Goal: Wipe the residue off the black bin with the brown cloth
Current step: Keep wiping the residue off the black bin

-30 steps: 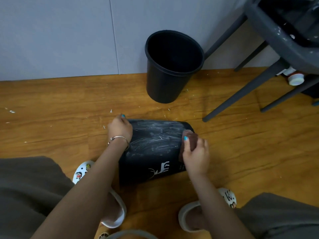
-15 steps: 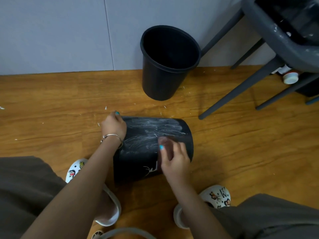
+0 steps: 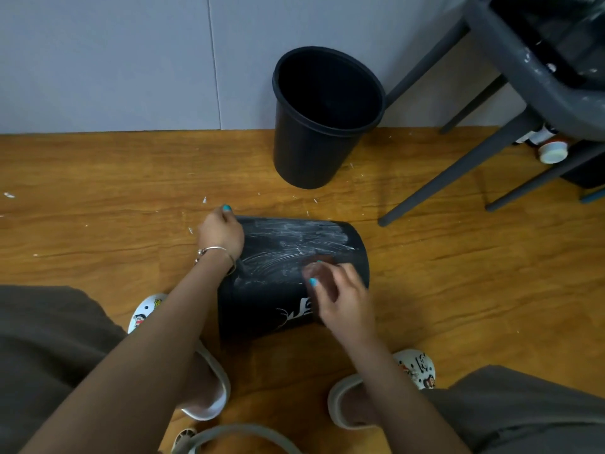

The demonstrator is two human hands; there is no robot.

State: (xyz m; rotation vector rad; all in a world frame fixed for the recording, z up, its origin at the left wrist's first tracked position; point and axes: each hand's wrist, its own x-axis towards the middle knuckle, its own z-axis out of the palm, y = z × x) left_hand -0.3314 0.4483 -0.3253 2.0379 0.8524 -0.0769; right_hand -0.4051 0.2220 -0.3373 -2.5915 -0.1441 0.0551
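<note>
The black bin [image 3: 278, 283], lying on its side on the wooden floor [image 3: 98, 178], keeps chalky streaks as the right hand [image 3: 340, 299] drags the brown cloth [image 3: 322, 259] back leftward; left hand [image 3: 222, 232] grips its rim.

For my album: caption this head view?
Left hand steadies tipped black bin; right hand rubs brown cloth.

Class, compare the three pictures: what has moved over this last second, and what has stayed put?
The right hand slid the brown cloth leftward from the lying bin's right end onto its smeared side. The left hand still grips the left end; the upright bin hasn't moved.
</note>
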